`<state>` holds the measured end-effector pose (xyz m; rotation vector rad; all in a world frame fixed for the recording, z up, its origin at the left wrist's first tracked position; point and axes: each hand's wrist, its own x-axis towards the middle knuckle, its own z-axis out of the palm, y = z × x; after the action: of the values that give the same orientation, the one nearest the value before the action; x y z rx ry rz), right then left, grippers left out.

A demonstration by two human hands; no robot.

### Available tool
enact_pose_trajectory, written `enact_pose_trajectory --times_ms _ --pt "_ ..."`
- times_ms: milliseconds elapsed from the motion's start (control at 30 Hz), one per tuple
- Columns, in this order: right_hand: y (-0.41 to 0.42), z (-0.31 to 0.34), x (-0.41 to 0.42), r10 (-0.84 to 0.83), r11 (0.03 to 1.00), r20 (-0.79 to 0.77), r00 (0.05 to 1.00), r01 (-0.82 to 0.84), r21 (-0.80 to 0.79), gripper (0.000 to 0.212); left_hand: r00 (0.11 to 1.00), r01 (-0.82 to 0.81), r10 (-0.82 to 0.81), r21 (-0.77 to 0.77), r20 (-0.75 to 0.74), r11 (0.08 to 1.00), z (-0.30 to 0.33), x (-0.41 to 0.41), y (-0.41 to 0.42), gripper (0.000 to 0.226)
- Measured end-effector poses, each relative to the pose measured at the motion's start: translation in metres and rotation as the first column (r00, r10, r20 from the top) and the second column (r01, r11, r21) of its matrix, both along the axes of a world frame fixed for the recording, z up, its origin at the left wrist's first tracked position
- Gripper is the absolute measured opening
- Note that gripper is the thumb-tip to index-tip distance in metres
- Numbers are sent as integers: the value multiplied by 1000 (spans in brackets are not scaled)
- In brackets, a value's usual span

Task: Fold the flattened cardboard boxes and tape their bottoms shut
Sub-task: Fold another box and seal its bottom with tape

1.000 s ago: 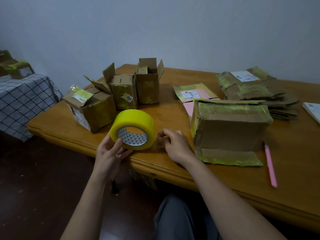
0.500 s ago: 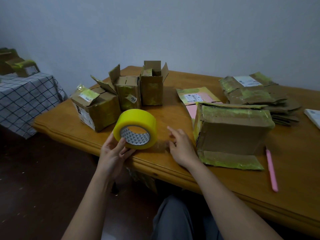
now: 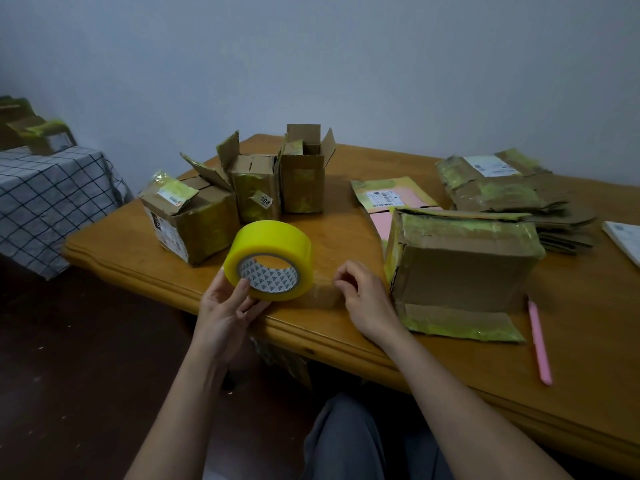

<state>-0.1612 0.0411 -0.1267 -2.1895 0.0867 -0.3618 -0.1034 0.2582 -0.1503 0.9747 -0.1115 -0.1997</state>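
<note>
My left hand holds a yellow roll of tape upright just above the near table edge. A clear strip of tape runs from the roll to my right hand, whose fingertips pinch its free end. Right of that hand a larger cardboard box lies on its side, its bottom flap flat on the table and old yellow tape on its edges. Three smaller folded boxes stand with open flaps behind the roll. A stack of flattened boxes lies at the back right.
The wooden table has a pink pen near its front right, a pink flat mailer behind the large box and a white booklet at the right edge. A checked-cloth table with more boxes stands at the left.
My right hand has closed its fingers on the tape end and drawn a short strip off the roll to the right. The roll stays in my left hand.
</note>
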Motion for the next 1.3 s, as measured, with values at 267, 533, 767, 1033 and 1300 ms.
enact_pose_trajectory --times_ms 267,533,767,1033,1300 --pt "14 64 0 0 998 298 954 -17 55 13 994 -23 41 -169 106 985 35 8 6 40" --pt "-26 116 -33 -42 994 345 938 3 113 26 975 -32 53 -102 217 994 84 -4 -17 47" --pt "-118 136 -59 -247 965 284 926 208 160 18 958 49 -48 1 281 999 118 -21 -110 64" --pt "-204 132 -67 -415 906 242 877 377 191 15 907 107 -165 167 388 980 143 -18 -199 59" --pt "-237 106 -61 -471 876 189 862 432 213 18 841 39 -221 354 493 934 125 -13 -226 53"
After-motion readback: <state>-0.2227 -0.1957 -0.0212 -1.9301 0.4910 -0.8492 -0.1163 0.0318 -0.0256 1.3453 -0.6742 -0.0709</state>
